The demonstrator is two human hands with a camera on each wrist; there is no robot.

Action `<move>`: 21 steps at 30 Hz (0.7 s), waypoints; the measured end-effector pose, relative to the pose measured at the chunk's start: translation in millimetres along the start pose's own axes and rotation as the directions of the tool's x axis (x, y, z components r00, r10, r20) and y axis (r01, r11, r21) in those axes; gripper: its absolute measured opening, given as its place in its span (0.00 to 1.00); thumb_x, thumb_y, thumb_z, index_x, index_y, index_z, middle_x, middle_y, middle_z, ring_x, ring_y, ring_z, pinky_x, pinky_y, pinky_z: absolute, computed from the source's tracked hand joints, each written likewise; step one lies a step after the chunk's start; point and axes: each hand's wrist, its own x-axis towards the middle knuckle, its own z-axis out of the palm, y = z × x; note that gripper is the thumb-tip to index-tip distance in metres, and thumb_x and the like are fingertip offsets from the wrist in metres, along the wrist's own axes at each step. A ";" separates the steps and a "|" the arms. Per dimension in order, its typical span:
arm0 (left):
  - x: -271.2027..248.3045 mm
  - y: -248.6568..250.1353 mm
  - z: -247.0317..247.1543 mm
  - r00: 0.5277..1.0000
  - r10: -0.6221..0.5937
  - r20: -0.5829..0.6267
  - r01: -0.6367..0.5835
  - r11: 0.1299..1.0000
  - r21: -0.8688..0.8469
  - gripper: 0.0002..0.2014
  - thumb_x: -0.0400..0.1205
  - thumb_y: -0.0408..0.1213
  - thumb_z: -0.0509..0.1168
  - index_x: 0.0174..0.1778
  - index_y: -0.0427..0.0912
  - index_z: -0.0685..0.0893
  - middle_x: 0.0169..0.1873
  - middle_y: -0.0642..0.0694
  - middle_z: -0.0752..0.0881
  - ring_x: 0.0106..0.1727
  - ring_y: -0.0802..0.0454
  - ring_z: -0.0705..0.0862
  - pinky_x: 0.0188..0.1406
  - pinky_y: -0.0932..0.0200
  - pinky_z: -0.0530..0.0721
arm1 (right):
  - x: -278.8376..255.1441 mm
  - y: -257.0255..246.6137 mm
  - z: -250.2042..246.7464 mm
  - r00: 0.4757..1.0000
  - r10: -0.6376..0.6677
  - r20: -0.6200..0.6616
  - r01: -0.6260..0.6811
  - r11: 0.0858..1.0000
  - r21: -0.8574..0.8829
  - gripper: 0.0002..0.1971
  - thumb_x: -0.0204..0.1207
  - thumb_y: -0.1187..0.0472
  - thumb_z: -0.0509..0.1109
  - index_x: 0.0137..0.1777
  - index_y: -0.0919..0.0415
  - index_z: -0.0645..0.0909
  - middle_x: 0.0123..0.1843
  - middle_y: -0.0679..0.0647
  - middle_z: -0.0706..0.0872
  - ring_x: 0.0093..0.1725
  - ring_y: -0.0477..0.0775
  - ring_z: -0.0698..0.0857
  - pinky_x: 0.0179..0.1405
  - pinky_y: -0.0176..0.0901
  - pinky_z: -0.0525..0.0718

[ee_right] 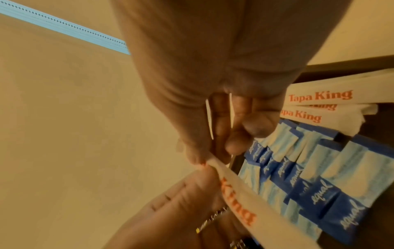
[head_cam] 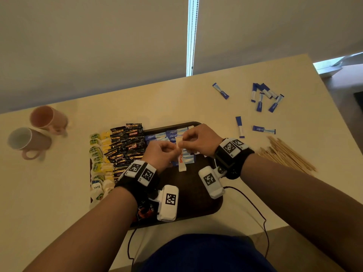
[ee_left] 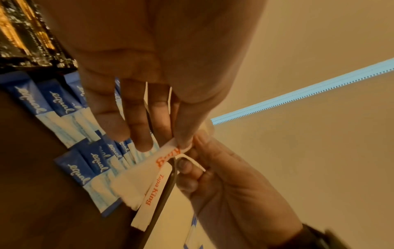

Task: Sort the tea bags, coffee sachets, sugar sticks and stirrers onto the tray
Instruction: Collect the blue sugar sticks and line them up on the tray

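Presently we hold a white sugar stick (head_cam: pixel 181 154), printed in orange, above the dark tray (head_cam: pixel 198 201). Our left hand (head_cam: pixel 161 154) pinches it between thumb and curled fingers (ee_left: pixel 136 118), and our right hand (head_cam: pixel 198 140) pinches its upper end likewise; it hangs roughly upright, and a second white stick shows with it in the left wrist view. We judge the two-handed hold serves to separate or straighten the sticks before laying them down. On the tray, blue sugar sticks (head_cam: pixel 169 134) lie in rows at 12 o'clock, coffee sachets (head_cam: pixel 125 146) at 9 o'clock, tea bags (head_cam: pixel 98 163) beyond them. Loose blue sachets (head_cam: pixel 265 97) remain on the desk (head_cam: pixel 176 99) at 1 o'clock, stirrers (head_cam: pixel 284 154) at 3 o'clock, all unsorted.
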 end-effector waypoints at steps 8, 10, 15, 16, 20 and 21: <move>-2.8 -4.9 -4.6 0.999 -0.025 0.047 0.021 0.996 0.081 0.03 0.83 0.34 0.69 0.49 0.47 0.86 0.46 0.45 0.91 0.45 0.50 0.89 0.43 0.54 0.89 | 33.3 37.3 -29.5 0.947 0.193 -0.257 -0.257 0.935 -0.246 0.05 0.76 0.54 0.77 0.45 0.55 0.87 0.45 0.52 0.91 0.42 0.48 0.89 0.38 0.38 0.85; -2.2 -6.0 -8.5 0.999 -0.034 0.031 0.033 0.999 0.043 0.04 0.84 0.34 0.68 0.51 0.45 0.87 0.46 0.45 0.92 0.45 0.50 0.89 0.46 0.51 0.89 | 38.7 44.0 -25.1 0.940 0.217 -0.263 -0.294 0.908 -0.300 0.06 0.75 0.55 0.77 0.44 0.57 0.88 0.44 0.53 0.91 0.43 0.50 0.89 0.41 0.42 0.87; -1.1 -8.9 -13.1 0.999 -0.044 0.025 0.044 0.999 0.005 0.05 0.85 0.33 0.67 0.53 0.43 0.87 0.44 0.47 0.92 0.42 0.52 0.89 0.44 0.54 0.89 | 45.3 52.1 -20.9 0.923 0.183 -0.339 -0.318 0.860 -0.399 0.11 0.73 0.52 0.79 0.48 0.59 0.87 0.47 0.50 0.85 0.47 0.50 0.85 0.49 0.43 0.85; -0.8 -9.9 -12.7 0.999 -0.047 0.022 0.047 0.999 0.001 0.05 0.85 0.33 0.67 0.53 0.43 0.87 0.44 0.47 0.92 0.42 0.52 0.89 0.43 0.54 0.89 | 45.4 53.9 -22.8 0.923 0.172 -0.343 -0.312 0.857 -0.411 0.11 0.74 0.52 0.78 0.49 0.58 0.86 0.48 0.51 0.85 0.48 0.50 0.84 0.50 0.43 0.85; 0.9 -11.6 -9.9 0.998 -0.062 0.026 0.062 0.998 0.001 0.05 0.84 0.34 0.68 0.53 0.44 0.87 0.45 0.46 0.92 0.43 0.51 0.89 0.41 0.56 0.87 | 36.8 61.8 -29.9 0.921 0.136 -0.366 -0.298 0.850 -0.433 0.05 0.79 0.59 0.72 0.48 0.59 0.87 0.50 0.54 0.89 0.49 0.54 0.86 0.47 0.41 0.80; 1.1 -11.1 -9.0 0.998 -0.062 0.032 0.062 0.998 0.001 0.05 0.84 0.34 0.68 0.53 0.44 0.87 0.46 0.46 0.91 0.43 0.51 0.89 0.41 0.56 0.87 | 33.0 64.8 -30.9 0.919 0.135 -0.370 -0.300 0.849 -0.435 0.06 0.79 0.59 0.71 0.48 0.60 0.87 0.49 0.55 0.89 0.49 0.54 0.86 0.48 0.42 0.81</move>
